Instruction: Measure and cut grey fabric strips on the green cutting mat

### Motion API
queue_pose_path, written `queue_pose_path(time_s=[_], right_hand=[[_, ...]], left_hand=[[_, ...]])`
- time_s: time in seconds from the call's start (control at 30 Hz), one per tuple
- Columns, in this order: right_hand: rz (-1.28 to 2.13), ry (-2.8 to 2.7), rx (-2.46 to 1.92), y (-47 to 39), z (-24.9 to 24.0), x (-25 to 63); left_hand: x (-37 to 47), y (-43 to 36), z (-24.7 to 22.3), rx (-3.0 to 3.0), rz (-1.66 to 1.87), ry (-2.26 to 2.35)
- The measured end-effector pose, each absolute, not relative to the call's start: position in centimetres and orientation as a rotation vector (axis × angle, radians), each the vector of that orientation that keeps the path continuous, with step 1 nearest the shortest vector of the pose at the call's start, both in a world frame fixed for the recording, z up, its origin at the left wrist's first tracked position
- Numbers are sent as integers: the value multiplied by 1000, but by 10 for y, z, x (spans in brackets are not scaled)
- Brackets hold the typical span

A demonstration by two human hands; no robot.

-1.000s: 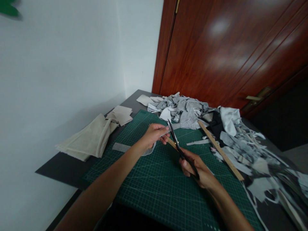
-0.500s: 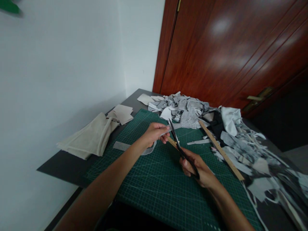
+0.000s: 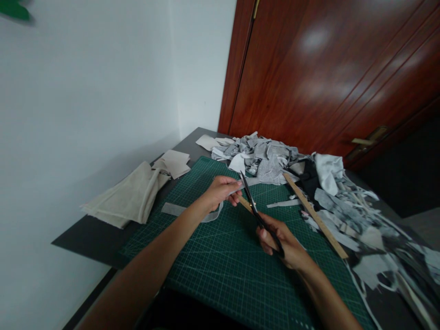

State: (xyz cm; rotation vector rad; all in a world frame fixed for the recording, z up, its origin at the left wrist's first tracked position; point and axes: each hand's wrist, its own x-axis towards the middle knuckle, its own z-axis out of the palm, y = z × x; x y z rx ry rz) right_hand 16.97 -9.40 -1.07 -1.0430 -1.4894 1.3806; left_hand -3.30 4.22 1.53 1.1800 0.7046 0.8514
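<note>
Fabric strip (image 3: 253, 181) sits as a second ago: left hand (image 3: 223, 189) pinches it, right hand (image 3: 280, 238) grips scissors (image 3: 253, 206), no cut progress visible.

On a dark-grey surface (image 3: 92, 245): 1 large, rectangular green cutting mat (image 3: 213, 279) with pale grid lines. To the left, folded cream fabric (image 3: 120, 199) beside flat beige fabric pieces (image 3: 174, 162). At the far end, heaped grey-and-white fabric scraps (image 3: 270, 165); to the right, tangled grey, white and black fabric scraps (image 3: 371, 236).
</note>
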Motion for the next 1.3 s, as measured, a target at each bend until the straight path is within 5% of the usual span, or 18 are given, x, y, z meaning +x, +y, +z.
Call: queue_pose_path(time_s=[1.3], right_hand=[[1313,-1302,-1137,-93,-12,169]], left_hand=[[-31,40,12,1206,831,684]])
